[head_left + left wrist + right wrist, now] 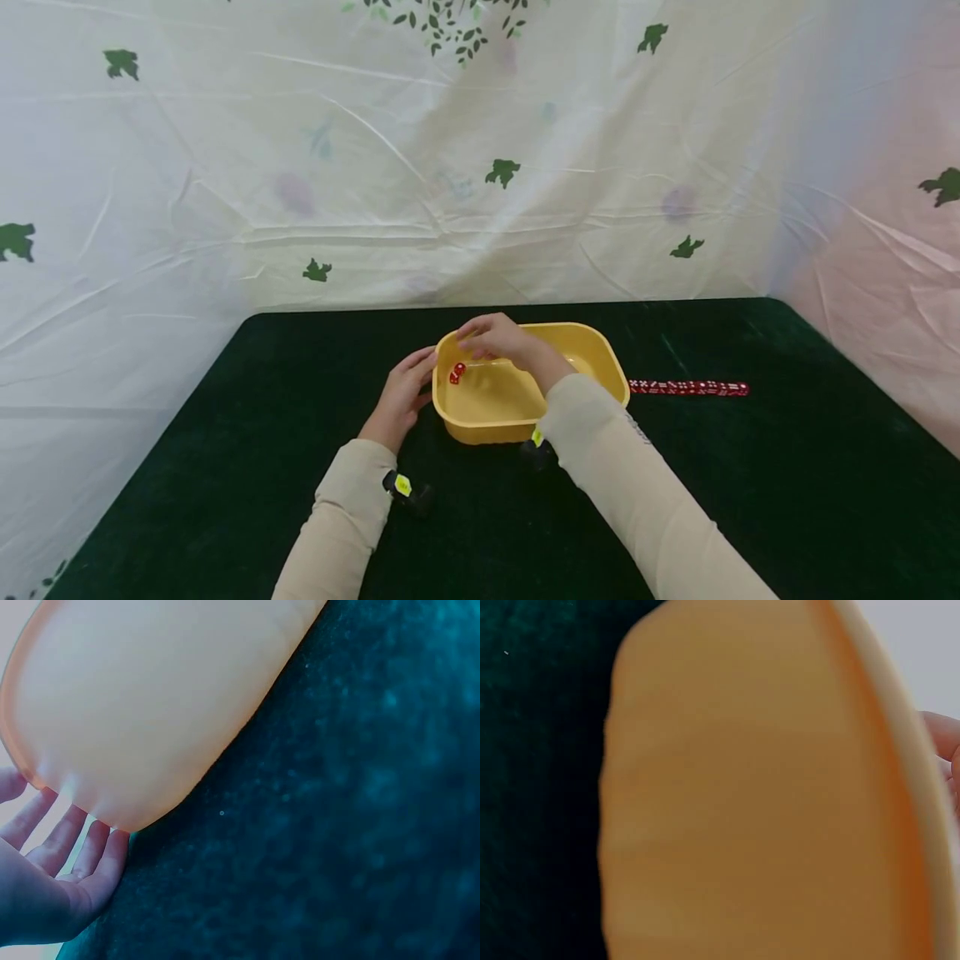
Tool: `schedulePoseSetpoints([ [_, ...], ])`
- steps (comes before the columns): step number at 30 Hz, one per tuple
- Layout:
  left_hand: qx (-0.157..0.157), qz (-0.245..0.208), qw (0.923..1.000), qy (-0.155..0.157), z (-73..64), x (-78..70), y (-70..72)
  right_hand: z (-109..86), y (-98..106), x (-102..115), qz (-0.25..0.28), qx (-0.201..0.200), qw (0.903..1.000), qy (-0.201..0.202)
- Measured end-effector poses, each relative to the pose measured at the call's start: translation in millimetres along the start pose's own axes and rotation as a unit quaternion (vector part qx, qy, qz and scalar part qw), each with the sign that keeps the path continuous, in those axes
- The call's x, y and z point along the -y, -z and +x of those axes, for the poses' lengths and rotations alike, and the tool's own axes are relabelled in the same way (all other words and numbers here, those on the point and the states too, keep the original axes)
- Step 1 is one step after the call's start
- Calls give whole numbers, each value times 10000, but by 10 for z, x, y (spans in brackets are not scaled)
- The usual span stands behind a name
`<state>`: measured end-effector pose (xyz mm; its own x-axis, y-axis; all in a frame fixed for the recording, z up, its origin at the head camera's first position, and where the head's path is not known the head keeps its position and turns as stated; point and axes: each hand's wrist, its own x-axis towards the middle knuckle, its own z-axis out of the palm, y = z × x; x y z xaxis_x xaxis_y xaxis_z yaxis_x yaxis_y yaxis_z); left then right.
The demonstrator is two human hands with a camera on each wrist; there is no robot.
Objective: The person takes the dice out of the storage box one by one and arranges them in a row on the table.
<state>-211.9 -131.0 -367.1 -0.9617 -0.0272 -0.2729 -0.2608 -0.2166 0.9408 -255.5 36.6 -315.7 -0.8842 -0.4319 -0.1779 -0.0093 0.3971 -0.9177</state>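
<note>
A yellow plastic basin sits on the dark green cloth. Two red dice with white pips lie together inside it, near its left wall. My left hand rests against the basin's left side; in the left wrist view its fingers spread along the outer wall. Over the basin's far left part, my right hand reaches in with loosely bent fingers, and nothing shows between them. The basin wall hides most of that hand in the right wrist view.
A straight row of red dice runs rightward from the basin's right side on the green-covered table. Behind the table hangs a pale curtain with green leaf prints.
</note>
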Motion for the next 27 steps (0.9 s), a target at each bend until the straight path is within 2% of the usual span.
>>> schedulePoseSetpoints([
  [11,61,-42,10000,-24,-12,-17,7,59,-197,-95,72,63,9998,-174],
  [27,41,-26,10000,-11,-9,-2,8,82,-236,-228,-155,200,9992,-317],
])
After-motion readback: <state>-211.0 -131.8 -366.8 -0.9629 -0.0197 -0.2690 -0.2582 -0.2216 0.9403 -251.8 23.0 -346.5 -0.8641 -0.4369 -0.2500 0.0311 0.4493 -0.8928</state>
